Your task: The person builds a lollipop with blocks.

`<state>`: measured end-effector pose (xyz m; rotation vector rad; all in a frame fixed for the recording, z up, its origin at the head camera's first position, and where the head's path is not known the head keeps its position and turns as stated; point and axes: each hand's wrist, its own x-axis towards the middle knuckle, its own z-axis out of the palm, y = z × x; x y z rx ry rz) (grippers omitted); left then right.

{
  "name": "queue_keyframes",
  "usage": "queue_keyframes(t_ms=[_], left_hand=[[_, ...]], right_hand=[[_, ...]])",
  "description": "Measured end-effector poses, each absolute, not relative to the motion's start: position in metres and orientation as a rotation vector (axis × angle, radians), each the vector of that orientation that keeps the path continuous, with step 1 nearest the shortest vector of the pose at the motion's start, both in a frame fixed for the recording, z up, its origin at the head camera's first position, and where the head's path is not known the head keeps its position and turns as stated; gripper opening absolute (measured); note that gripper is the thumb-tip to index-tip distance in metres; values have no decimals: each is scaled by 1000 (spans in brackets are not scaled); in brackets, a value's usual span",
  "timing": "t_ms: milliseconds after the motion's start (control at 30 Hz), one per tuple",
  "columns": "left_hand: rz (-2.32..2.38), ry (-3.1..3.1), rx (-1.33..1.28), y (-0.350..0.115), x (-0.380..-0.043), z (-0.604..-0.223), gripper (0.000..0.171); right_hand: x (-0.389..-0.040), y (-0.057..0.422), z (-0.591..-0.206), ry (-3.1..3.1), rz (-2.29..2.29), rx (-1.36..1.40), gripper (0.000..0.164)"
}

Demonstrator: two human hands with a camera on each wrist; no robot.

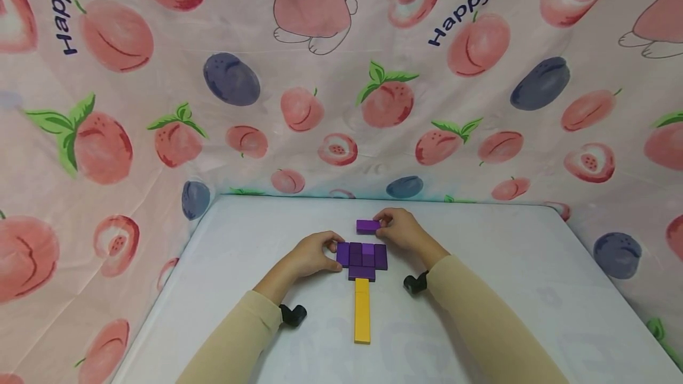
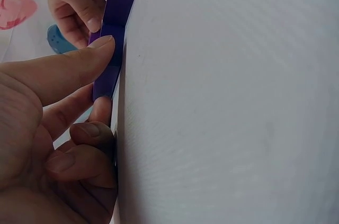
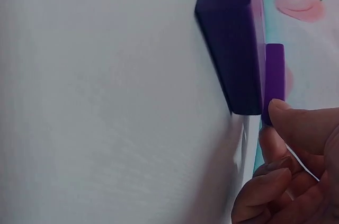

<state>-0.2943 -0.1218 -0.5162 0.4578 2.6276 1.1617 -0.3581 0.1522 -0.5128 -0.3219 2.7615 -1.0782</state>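
Observation:
A purple block point(image 1: 367, 227) is pinched at its right end by my right hand point(image 1: 402, 230), just beyond a row of upright-laid purple blocks point(image 1: 355, 255). In the right wrist view the thumb point(image 3: 299, 123) presses on that held block point(image 3: 275, 70). My left hand point(image 1: 312, 255) pinches the leftmost block of the row point(image 1: 342, 255), with thumb and forefinger at its near and far ends. Below the row lies one purple block crosswise point(image 1: 361, 275), and a yellow strip point(image 1: 362, 316) runs from it toward me.
The blocks lie on a white tabletop point(image 1: 480, 313). Behind it hangs a fruit-patterned cloth point(image 1: 331, 76), which also drops along both sides. A black wrist camera point(image 1: 293, 315) sits at the left cuff, another black camera point(image 1: 415, 283) at the right.

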Motion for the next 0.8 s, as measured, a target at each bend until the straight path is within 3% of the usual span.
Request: queue_keyframes(t_ms=[800], left_hand=[[1180,2607,447,-123,-294,-519,55]], right_hand=[[-345,144,-513,2701,-1093,-313,25]])
